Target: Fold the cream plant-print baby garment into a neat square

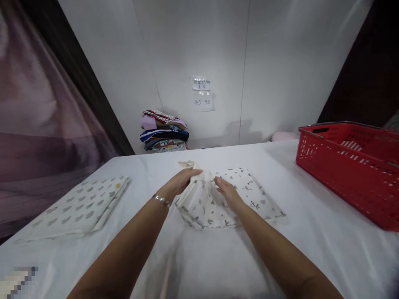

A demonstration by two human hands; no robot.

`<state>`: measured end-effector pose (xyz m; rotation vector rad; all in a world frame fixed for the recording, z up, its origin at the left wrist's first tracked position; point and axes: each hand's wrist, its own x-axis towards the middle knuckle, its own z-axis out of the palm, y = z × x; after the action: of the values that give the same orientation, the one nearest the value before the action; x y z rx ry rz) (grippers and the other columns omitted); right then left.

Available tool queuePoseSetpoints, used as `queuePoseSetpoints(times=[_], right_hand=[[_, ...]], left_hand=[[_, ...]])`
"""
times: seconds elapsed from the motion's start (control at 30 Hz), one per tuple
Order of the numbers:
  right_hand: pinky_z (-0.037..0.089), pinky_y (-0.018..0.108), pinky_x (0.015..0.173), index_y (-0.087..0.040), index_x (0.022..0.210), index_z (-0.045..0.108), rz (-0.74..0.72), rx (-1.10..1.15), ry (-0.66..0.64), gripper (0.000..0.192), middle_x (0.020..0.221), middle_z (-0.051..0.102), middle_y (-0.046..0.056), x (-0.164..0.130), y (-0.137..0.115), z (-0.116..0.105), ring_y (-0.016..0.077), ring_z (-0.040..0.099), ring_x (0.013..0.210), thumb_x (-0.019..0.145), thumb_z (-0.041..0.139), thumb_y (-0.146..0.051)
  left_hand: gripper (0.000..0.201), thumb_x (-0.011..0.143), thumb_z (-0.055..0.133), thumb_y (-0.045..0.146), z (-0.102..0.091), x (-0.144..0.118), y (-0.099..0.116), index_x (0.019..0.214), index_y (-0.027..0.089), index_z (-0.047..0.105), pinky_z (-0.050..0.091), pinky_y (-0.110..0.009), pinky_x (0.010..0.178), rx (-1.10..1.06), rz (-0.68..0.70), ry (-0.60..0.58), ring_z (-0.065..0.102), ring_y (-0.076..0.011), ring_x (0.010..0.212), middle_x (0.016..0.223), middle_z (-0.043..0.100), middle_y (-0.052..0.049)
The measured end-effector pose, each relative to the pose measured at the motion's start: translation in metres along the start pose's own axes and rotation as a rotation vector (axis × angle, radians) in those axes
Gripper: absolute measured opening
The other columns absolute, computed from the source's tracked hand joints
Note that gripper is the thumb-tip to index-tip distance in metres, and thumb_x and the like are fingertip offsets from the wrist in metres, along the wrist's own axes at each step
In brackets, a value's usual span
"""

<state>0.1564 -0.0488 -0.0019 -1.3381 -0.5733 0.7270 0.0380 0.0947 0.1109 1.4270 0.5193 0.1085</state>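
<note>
1. A white printed cloth (230, 195) is spread near the middle of the white-covered table (311, 232), partly folded.
2. Its left portion is gripped by the left hand (181, 182), fingers curled round a lifted fold; a bracelet (161, 201) is worn on that wrist.
3. The right hand (227, 192) is laid flat on the cloth, fingers extended and held close together, nothing pinched.
4. A folded spotted cloth (84, 205) is seen well apart to the left.
5. A red plastic basket (349, 166) is set at the right edge of the table.
6. A stack of folded clothes (164, 131) is placed against the wall, beneath two paper notes (202, 93).
</note>
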Motion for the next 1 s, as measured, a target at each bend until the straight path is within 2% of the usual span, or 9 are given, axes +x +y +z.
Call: queuePoseSetpoints(times=[0.13,0.23,0.33,0.4,0.53,0.67,0.77,0.87,1.0], right_hand=[[0.046,0.04,0.09,-0.025,0.107,0.058,0.022,0.566,0.018,0.042,0.107,0.065,0.005,-0.002,-0.018,-0.048,0.0209,0.059,0.102,0.081,0.048,-0.056],[0.046,0.044,0.087,-0.022,0.097,0.061,0.054,0.684,0.01,0.048,0.086,0.068,0.006,-0.011,-0.011,-0.1,0.0241,0.062,0.093,0.082,0.039,-0.062],[0.042,0.047,0.091,-0.021,0.101,0.061,0.086,0.674,-0.012,0.059,0.092,0.068,0.009,-0.024,0.005,-0.139,0.027,0.06,0.098,0.081,0.031,-0.067],[0.039,0.047,0.095,-0.02,0.111,0.058,0.089,0.627,-0.033,0.065,0.103,0.066,0.01,-0.029,0.012,-0.149,0.0275,0.058,0.104,0.081,0.027,-0.069],[0.036,0.044,0.098,-0.018,0.121,0.053,0.119,0.355,-0.023,0.08,0.112,0.063,0.011,-0.03,0.005,-0.142,0.0275,0.053,0.112,0.081,0.008,-0.071],[0.04,0.041,0.094,-0.012,0.116,0.057,0.191,-0.099,0.026,0.085,0.108,0.065,0.014,-0.031,-0.015,-0.144,0.0276,0.054,0.112,0.083,0.002,-0.067],[0.045,0.04,0.087,-0.008,0.111,0.061,0.248,-0.191,-0.007,0.072,0.102,0.066,0.017,-0.032,-0.026,-0.163,0.0283,0.059,0.104,0.086,0.02,-0.063],[0.047,0.04,0.085,-0.01,0.119,0.056,0.289,-0.153,0.002,0.058,0.111,0.063,0.017,-0.034,-0.032,-0.181,0.0274,0.06,0.101,0.081,0.048,-0.053],[0.045,0.037,0.091,-0.013,0.132,0.045,0.259,-0.418,0.184,0.077,0.128,0.053,0.015,-0.029,-0.032,-0.181,0.026,0.056,0.108,0.065,0.072,-0.04]], left_hand=[[0.021,0.067,0.068,0.03,0.096,0.056,0.013,0.068,0.015,0.054,0.039,-0.02,0.044,0.27,0.144,0.0,0.049,-0.0101,0.044,0.049,0.051,0.003],[0.03,0.078,0.056,0.043,0.162,0.088,-0.014,0.072,0.014,0.054,0.042,-0.023,0.047,0.292,0.063,-0.066,0.052,-0.0118,0.048,0.058,0.056,-0.002],[0.03,0.085,0.048,0.042,0.193,0.097,-0.051,0.086,0.013,0.055,0.049,-0.026,0.06,0.264,0.09,-0.006,0.06,-0.0146,0.067,0.082,0.063,-0.008],[0.024,0.085,0.047,0.037,0.19,0.092,-0.07,0.09,0.015,0.057,0.049,-0.027,0.072,0.279,0.162,0.025,0.06,-0.0158,0.083,0.093,0.064,-0.008],[0.025,0.085,0.048,0.036,0.152,0.067,-0.086,0.1,0.021,0.061,0.043,-0.032,0.09,0.494,0.484,0.096,0.056,-0.0188,0.101,0.111,0.061,-0.005],[0.034,0.085,0.049,0.041,0.116,0.042,-0.1,0.112,0.024,0.059,0.03,-0.037,0.106,0.683,0.529,0.156,0.041,-0.0226,0.125,0.132,0.05,-0.005],[0.039,0.085,0.048,0.042,0.107,0.034,-0.116,0.118,0.023,0.057,0.015,-0.041,0.113,0.831,0.531,0.14,0.022,-0.0232,0.136,0.141,0.04,-0.005],[0.044,0.087,0.044,0.046,0.108,0.034,-0.13,0.123,0.022,0.053,0.011,-0.043,0.113,0.873,0.502,0.127,0.016,-0.023,0.138,0.146,0.032,-0.006],[0.047,0.089,0.039,0.049,0.115,0.039,-0.136,0.124,0.021,0.052,0.009,-0.045,0.113,0.862,0.47,0.165,0.013,-0.0231,0.139,0.148,0.029,-0.007]])
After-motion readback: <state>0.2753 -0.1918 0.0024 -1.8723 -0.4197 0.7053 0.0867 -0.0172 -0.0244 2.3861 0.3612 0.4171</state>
